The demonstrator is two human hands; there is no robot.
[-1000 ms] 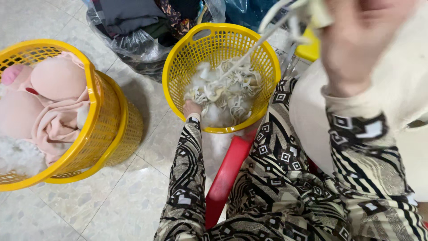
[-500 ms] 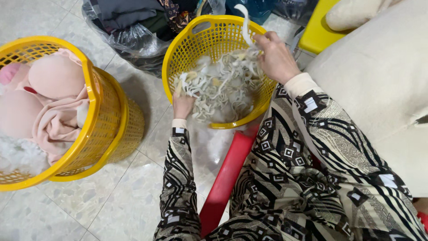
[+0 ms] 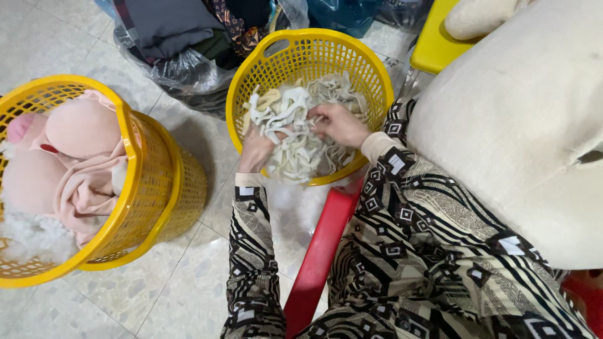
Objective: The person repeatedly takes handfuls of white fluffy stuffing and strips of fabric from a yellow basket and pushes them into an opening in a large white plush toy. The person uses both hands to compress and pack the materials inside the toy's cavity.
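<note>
**Both hands down in the strips**

Head view: our right hand (image 3: 339,123), up high a second ago, has dropped into the basket (image 3: 295,50) and pinches white strips (image 3: 295,135). Our left hand (image 3: 257,149) stays clamped on the near heap, sorting under way.

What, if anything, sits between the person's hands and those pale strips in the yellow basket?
Nothing visible does. The left hand and right hand are both inside the yellow basket, fingers already in the pale strips.
</note>
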